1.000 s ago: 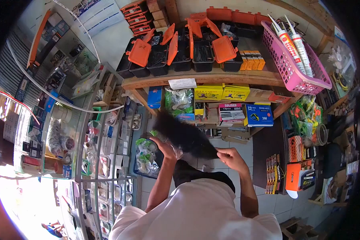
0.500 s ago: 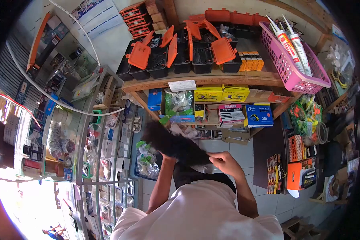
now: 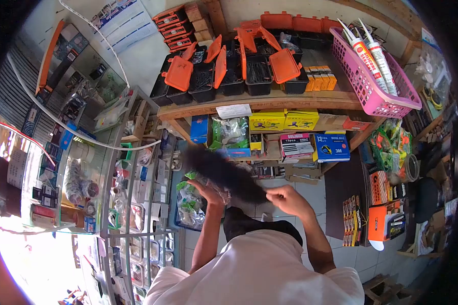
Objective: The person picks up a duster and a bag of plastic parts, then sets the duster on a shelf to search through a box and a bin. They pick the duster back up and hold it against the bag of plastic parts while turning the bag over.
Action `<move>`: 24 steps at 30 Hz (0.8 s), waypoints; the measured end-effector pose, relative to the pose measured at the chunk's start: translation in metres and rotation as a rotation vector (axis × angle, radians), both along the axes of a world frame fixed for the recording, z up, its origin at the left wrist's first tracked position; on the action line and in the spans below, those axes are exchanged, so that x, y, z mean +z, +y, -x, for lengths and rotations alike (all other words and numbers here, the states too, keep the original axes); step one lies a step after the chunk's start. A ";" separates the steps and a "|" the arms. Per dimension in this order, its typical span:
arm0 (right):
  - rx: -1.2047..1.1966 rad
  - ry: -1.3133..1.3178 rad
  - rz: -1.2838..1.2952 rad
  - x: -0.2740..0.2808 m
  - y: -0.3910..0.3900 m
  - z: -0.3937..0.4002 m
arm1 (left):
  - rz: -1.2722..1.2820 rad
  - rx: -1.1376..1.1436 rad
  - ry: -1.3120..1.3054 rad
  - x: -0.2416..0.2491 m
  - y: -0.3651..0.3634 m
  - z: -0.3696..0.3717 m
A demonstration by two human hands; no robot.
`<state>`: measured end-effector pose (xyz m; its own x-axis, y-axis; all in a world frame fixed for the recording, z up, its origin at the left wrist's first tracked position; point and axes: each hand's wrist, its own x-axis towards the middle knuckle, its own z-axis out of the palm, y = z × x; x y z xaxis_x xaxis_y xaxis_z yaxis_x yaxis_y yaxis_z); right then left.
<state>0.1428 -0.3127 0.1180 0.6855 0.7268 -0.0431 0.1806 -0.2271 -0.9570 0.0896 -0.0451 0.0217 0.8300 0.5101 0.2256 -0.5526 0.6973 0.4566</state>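
Note:
A black fluffy duster [image 3: 223, 173] lies slantwise in front of my chest, its bushy end up and to the left. My left hand [image 3: 208, 193] is cupped under its middle and grips it. At the lower right end, my right hand [image 3: 288, 199] has its fingers closed on the thin end of the duster. Both hands are over the tiled floor, just before the lowest row of boxes on the wooden shelf [image 3: 269, 100].
The shelf carries black bins with orange lids [image 3: 229, 71], yellow and blue boxes and a pink basket [image 3: 371, 96] holding sealant tubes. A glass display case [image 3: 132, 203] runs along my left, with a bag of green parts [image 3: 191, 203] beside it. Goods are stacked at right.
The duster's bushy end swung left and dipped, then rose a little. My right hand moved slightly left with the thin end; my left hand stayed under the middle.

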 end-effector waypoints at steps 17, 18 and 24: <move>-0.086 0.128 0.052 0.003 -0.013 0.015 | 0.256 0.114 0.197 0.071 -0.007 -0.007; -0.058 0.141 0.006 0.005 -0.015 0.016 | 0.252 0.110 0.199 0.072 -0.007 -0.007; -0.145 0.047 -0.029 0.004 -0.016 0.016 | 0.268 -0.038 0.123 0.062 0.006 -0.005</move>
<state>0.1264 -0.3285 0.1215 0.7813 0.6215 -0.0582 0.1024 -0.2196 -0.9702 0.0942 -0.0390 0.0838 0.8623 0.5062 -0.0162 -0.4760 0.8210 0.3153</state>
